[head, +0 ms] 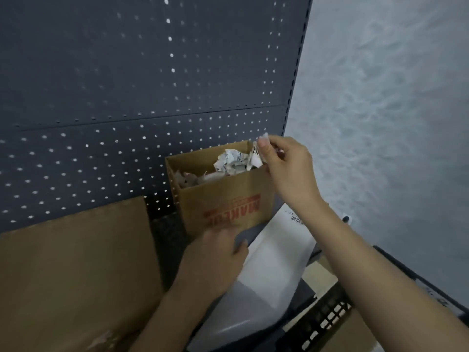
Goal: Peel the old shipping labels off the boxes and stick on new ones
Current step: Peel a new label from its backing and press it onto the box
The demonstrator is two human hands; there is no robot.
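A small open cardboard box (228, 199) with red print stands against the pegboard, filled with crumpled peeled labels (232, 162). Above its right rim my right hand (284, 168) pinches a torn label scrap (256, 156) between thumb and fingers. My left hand (215, 260) rests lower down at the foot of the box, fingers on the edge of a white sheet (274, 260) that bears a barcode near its far end. A large flat brown box (76, 275) with torn patches on its near face lies at the left.
A dark grey pegboard (127, 85) rises behind everything. A pale wall (393, 123) is at the right. A black plastic crate (330, 313) with more cardboard inside sits at the lower right, under my right forearm.
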